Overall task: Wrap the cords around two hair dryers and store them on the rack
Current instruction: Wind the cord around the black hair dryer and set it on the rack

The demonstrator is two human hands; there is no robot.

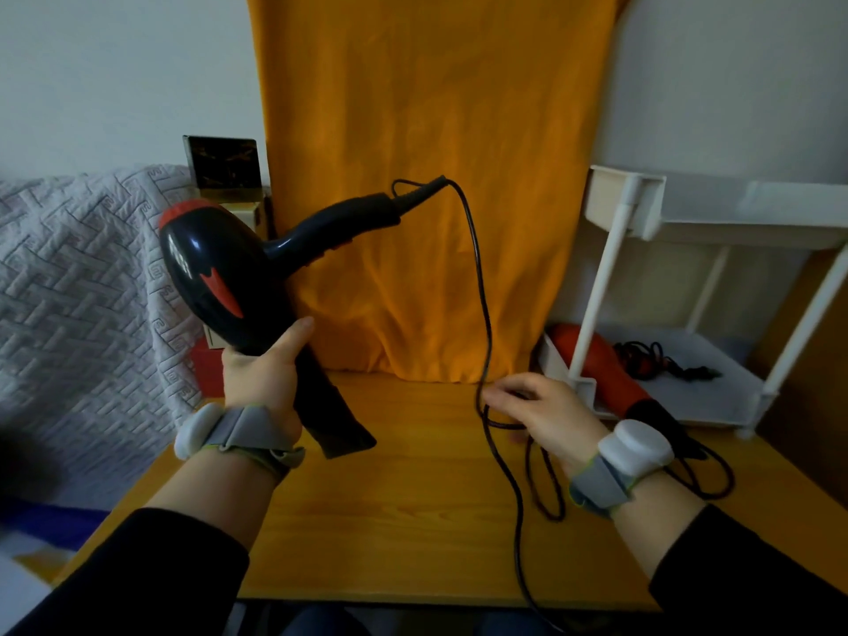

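1 orange cloth point(413, 176) hangs down the wall and ends on the back edge of 1 wooden desk point(390, 521). 1 grey quilt point(82, 277) lies to the left of the desk. 1 white rack point(615, 250) stands on the desk's right side, with 2 tiers in view.

There are 2 hair dryers. 1 black hair dryer point(215, 277) is held up in the air above the desk's left half. It is glossy, with a red ring at its rear end, a red mark on its side and a flat dark nozzle pointing down toward the desk. Its handle slants up to the right. 1 orange hair dryer point(601, 374) lies in the rack's lower tray, its dark nozzle reaching out over the tray's front rim. A bundled dark cable point(661, 360) lies beside it in the same tray.

1 thin black cord point(479, 286) leaves the end of the black dryer's handle, drops to the desk, lies there in loose loops and runs off the near edge.

There are 2 hands. The left hand point(261, 374) grips the black dryer's barrel just above the nozzle, thumb up along its side. The right hand point(541, 415) rests low on the desk with its fingers bent around the cord, a loop of which passes under the palm. 2 grey wristbands are worn, 1 on each wrist.
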